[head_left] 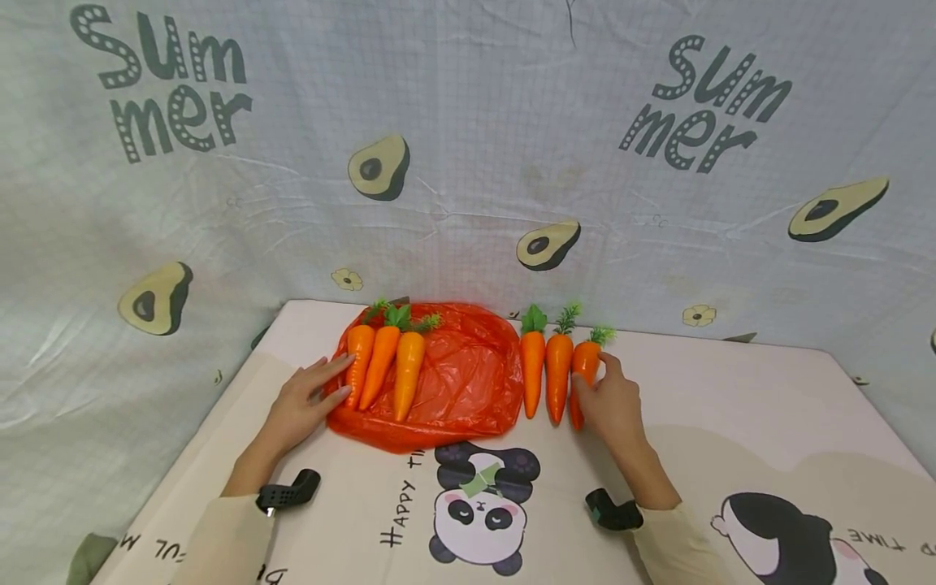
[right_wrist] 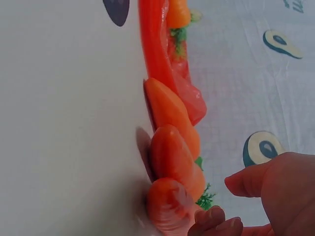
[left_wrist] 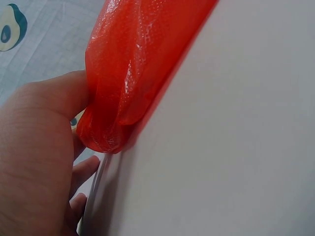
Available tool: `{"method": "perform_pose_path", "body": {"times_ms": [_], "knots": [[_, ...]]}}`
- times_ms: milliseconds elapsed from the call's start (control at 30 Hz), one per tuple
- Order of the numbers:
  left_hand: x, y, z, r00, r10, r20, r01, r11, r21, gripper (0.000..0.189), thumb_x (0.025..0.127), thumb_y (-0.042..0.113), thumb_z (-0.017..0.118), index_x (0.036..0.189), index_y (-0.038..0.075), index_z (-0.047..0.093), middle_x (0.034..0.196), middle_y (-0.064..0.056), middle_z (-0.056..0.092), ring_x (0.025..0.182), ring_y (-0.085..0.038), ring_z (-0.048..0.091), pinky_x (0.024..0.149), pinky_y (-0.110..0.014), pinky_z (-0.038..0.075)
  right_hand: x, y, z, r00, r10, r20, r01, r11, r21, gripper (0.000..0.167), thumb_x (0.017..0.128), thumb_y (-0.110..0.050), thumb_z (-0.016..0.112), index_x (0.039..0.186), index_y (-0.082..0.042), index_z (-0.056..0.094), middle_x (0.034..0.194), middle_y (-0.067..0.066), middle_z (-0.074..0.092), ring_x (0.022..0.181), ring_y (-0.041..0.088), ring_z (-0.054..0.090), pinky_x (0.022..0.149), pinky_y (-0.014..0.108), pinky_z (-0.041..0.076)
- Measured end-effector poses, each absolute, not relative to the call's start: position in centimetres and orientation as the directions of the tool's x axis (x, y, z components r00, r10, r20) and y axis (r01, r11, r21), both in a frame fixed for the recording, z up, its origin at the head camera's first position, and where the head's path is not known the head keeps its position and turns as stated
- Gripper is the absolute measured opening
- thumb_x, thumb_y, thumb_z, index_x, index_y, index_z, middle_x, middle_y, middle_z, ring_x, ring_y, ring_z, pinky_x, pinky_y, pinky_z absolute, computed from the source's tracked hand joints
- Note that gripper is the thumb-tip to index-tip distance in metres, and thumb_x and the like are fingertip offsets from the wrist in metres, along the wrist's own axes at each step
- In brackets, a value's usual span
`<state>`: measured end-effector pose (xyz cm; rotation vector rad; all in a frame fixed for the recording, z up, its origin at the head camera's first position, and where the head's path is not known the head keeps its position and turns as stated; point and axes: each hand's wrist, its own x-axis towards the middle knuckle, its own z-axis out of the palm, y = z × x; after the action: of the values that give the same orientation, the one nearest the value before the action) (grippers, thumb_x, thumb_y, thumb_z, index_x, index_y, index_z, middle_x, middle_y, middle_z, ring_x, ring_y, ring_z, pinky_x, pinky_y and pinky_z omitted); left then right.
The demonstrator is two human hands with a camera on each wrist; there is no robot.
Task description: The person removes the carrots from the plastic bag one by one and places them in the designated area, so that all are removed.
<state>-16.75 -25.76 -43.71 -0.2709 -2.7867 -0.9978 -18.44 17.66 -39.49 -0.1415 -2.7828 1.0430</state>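
Three toy carrots lie side by side in a red plastic bag (head_left: 468,374) with its rim folded round: the leftmost carrot (head_left: 358,366), a middle one (head_left: 382,366) and a yellower one (head_left: 409,374). My left hand (head_left: 300,406) reaches over the bag's left rim, thumb and fingertips at the leftmost carrot; the red film hides the thumb tip in the left wrist view. To the bag's right, three more carrots lie in a row: left (head_left: 533,374), middle (head_left: 559,378), right (head_left: 585,361). My right hand (head_left: 614,402) is at the right one, thumb over it and fingers apart.
The white table (head_left: 731,390) carries a printed panda (head_left: 478,508) in front of the bag. Behind it hangs a pale curtain (head_left: 468,97) with avocado prints. A black wrist camera (head_left: 291,491) sits on the left wrist, another camera (head_left: 613,512) on the right.
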Motion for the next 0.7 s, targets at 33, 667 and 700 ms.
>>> {"method": "perform_pose_path", "body": {"times_ms": [33,667,700], "knots": [[-16.7,-25.7,-43.7,-0.969,0.113,0.218,0.226,0.760,0.610,0.055,0.092,0.032,0.063,0.142,0.015,0.047,0.143,-0.019,0.044,0.136,-0.045,0.026,0.109,-0.064,0.012,-18.4,17.6,-39.4,-0.980,0.150,0.128,0.030,0.753,-0.658,0.059,0.093,-0.027,0.056,0.138,0.007,0.038,0.069,0.012,0.058,0.051,0.020,0.052,0.044,0.028,0.044],[-16.8,-25.9,-43.9,-0.967,0.113,0.228,0.233,0.754,0.614,0.055,0.092,0.032,0.064,0.142,0.016,0.048,0.142,-0.019,0.046,0.135,-0.045,0.027,0.109,-0.064,0.012,-18.8,13.3,-37.7,-0.988,0.084,0.130,-0.030,0.722,-0.691,0.059,0.092,-0.028,0.060,0.139,0.001,0.040,0.058,0.007,0.047,0.045,0.020,0.044,0.040,0.025,0.038],[-16.8,-25.9,-43.9,-0.966,0.114,0.232,0.237,0.753,0.614,0.054,0.092,0.031,0.064,0.142,0.016,0.048,0.141,-0.019,0.046,0.135,-0.045,0.028,0.109,-0.064,0.012,-18.8,13.0,-37.6,-0.988,0.080,0.134,-0.036,0.721,-0.692,0.059,0.092,-0.028,0.061,0.139,0.001,0.041,0.057,0.006,0.046,0.045,0.019,0.043,0.040,0.025,0.037]]}}
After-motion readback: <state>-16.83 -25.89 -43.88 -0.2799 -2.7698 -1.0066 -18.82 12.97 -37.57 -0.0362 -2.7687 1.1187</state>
